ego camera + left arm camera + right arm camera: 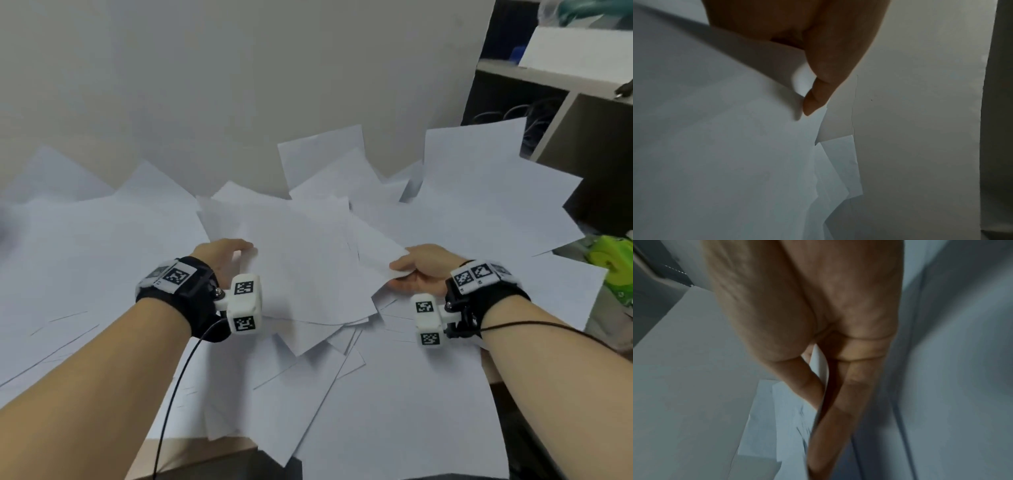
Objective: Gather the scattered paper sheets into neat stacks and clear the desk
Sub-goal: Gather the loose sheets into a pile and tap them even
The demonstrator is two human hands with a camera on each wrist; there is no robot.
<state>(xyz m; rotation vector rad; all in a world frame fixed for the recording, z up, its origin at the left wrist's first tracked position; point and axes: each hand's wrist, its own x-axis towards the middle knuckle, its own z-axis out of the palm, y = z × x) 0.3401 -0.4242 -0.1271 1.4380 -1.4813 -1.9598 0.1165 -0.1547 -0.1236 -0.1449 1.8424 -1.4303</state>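
Observation:
Several white paper sheets [102,260] lie scattered and overlapping across the whole desk. A loose bundle of sheets [308,260] in the middle is held between both hands. My left hand [226,251] grips its left edge, thumb [816,99] on top of the paper [725,146]. My right hand [416,270] pinches the right edge, thumb above and fingers below; in the right wrist view the sheet edge [821,363] runs between thumb and fingers [840,402]. The left hand's other fingers are hidden under the paper.
A plain wall [205,85] rises just behind the desk. A dark shelving unit [555,89] with cables stands at the back right. A green and yellow packet [613,263] lies at the right edge. The desk's wooden front edge [191,455] shows at the bottom.

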